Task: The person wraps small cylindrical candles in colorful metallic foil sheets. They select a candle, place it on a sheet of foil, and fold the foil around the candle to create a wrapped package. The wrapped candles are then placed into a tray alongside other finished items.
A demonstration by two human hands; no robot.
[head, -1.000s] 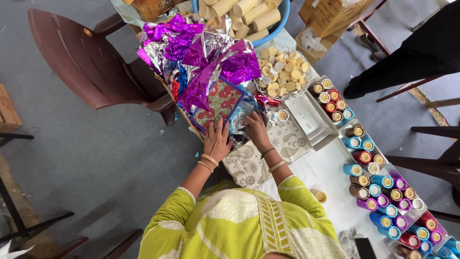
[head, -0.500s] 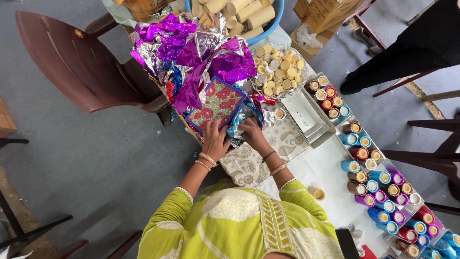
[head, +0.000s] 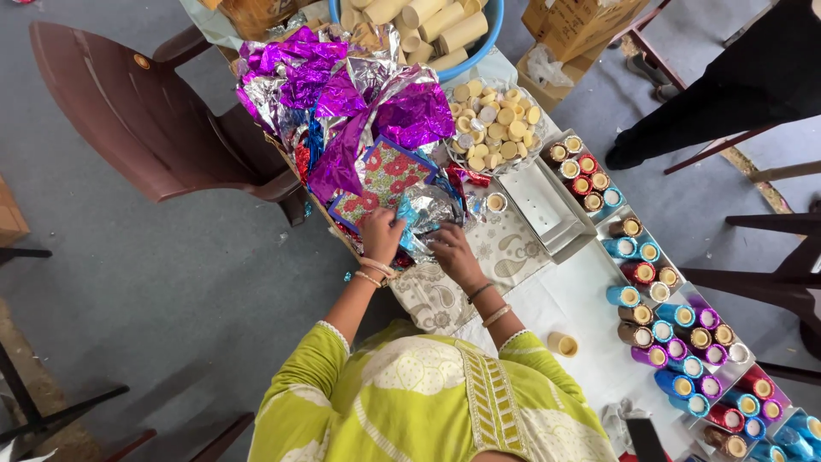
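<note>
Soft, even daylight fills the scene, bright without harsh contrast. Shadows are faint and diffuse, lying under the brown chair (head: 145, 111) and along the table (head: 581, 299) edge. The crumpled purple and silver foil (head: 359, 103) throws small bright glints. Focus is sharp across the middle; the wide lens stretches and bends things toward the corners.

Single view only: one head-worn camera, set high above the person, looks almost straight down past the shoulders onto the bench (head: 590, 316) and the surrounding floor (head: 154, 282). The bench runs diagonally from upper left to lower right. No second view exists to share coverage.
</note>
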